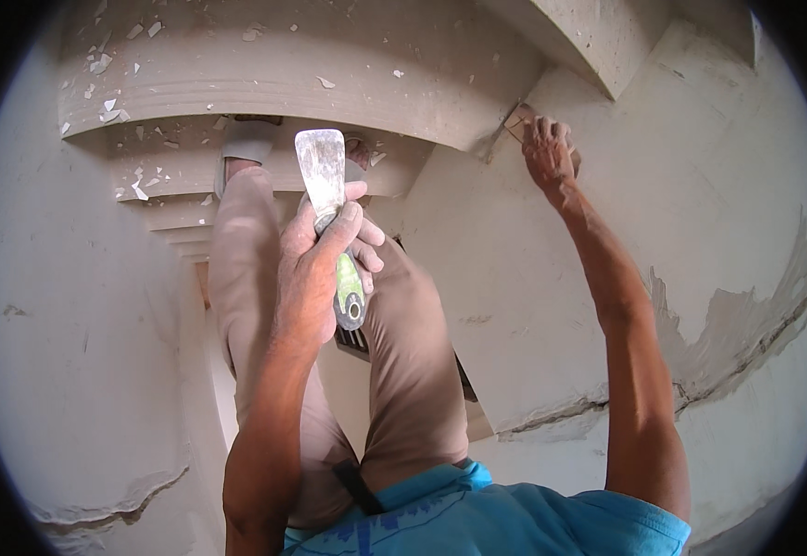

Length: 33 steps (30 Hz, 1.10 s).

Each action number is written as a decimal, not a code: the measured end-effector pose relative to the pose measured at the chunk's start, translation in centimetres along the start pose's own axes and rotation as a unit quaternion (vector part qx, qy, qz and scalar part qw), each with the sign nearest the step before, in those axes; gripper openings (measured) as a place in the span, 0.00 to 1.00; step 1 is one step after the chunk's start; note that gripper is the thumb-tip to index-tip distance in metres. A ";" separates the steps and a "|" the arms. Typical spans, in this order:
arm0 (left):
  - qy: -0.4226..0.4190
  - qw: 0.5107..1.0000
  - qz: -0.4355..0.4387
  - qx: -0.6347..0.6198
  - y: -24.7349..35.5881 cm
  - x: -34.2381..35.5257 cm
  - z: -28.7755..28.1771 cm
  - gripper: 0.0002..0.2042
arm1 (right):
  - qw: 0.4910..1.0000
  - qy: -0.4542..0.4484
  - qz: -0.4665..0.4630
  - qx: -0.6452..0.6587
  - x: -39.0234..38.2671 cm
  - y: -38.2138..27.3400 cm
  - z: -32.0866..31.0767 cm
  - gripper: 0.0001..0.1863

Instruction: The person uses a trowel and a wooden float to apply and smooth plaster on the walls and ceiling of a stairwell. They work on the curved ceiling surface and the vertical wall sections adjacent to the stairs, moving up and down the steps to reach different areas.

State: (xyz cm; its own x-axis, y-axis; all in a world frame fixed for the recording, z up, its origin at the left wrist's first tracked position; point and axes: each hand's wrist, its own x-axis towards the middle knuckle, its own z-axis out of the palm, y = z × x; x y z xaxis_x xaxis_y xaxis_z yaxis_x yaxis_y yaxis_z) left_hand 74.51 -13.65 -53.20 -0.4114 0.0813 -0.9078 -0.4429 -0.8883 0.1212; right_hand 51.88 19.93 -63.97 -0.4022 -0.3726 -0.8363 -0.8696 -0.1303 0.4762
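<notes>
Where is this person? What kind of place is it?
Probably a stairwell being repaired or repainted. The steps are strewn with paint flakes, the wall has cracked, peeling patches, and the left hand holds a scraper while the right hand presses something against the wall.

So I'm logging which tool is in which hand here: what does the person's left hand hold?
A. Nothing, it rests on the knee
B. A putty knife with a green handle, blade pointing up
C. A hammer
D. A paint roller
B: the left hand is closed around a putty knife with a metal blade pointing up and a green handle end below the fist, while the right hand presses a small piece against the wall.
</notes>
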 end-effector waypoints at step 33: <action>-0.001 1.000 0.017 0.003 -1.1 0.7 1.2 0.22 | 0.995 0.028 -0.086 0.049 -3.6 3.3 1.8 0.18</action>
State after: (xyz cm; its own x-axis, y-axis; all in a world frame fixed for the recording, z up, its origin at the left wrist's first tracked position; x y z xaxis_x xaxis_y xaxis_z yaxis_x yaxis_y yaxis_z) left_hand 73.76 -12.08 -53.53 -0.4272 0.0522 -0.9026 -0.4344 -0.8874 0.1543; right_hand 49.92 22.47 -59.85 -0.2308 -0.4040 -0.8852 -0.9491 -0.1071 0.2963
